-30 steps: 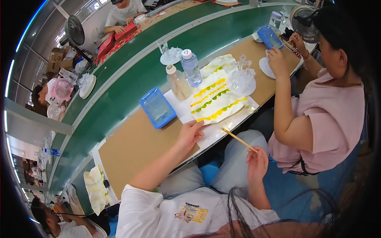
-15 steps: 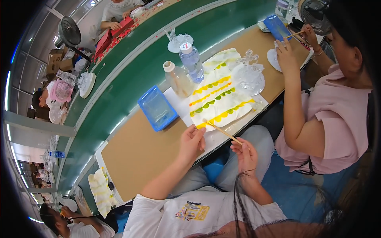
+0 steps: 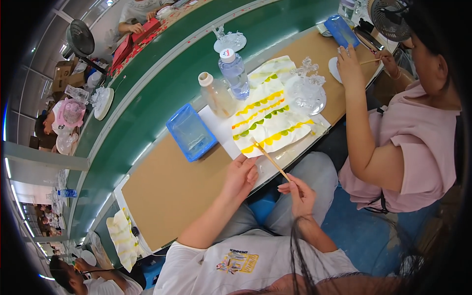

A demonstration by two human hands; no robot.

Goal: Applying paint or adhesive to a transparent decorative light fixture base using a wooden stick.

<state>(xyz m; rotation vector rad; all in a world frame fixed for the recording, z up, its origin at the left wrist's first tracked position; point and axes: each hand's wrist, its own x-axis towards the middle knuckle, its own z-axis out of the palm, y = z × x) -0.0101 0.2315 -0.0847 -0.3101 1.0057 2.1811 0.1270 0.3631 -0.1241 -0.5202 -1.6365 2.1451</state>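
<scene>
My right hand (image 3: 301, 197) is closed on the wooden handle of a thin paintbrush (image 3: 272, 161). Its tip rests on or just over the near left part of a white cloth (image 3: 260, 129) with scalloped bands of yellow, green and orange. My left hand (image 3: 240, 178) is closed in a pinch, with its fingertips at the cloth's near left corner; what they hold, if anything, is too small to make out. Beyond the cloth stand a cloudy plastic bottle (image 3: 214, 96) and a clear bottle (image 3: 234, 76) with a white cap. Clear plastic pieces (image 3: 306, 93) lie on the cloth's right side.
A blue-rimmed tray (image 3: 191, 132) sits left of the cloth on brown board (image 3: 167, 196). More clear pieces (image 3: 230, 42) rest on the green table (image 3: 152, 105). At right, a co-worker in pink (image 3: 398, 162) holds a thin stick near another blue tray (image 3: 341, 30).
The brush tip has moved slightly away from me across the cloth, and my right hand's fingers have shifted on the handle. The co-worker's stick has dropped lower. The whole view has shifted a little.
</scene>
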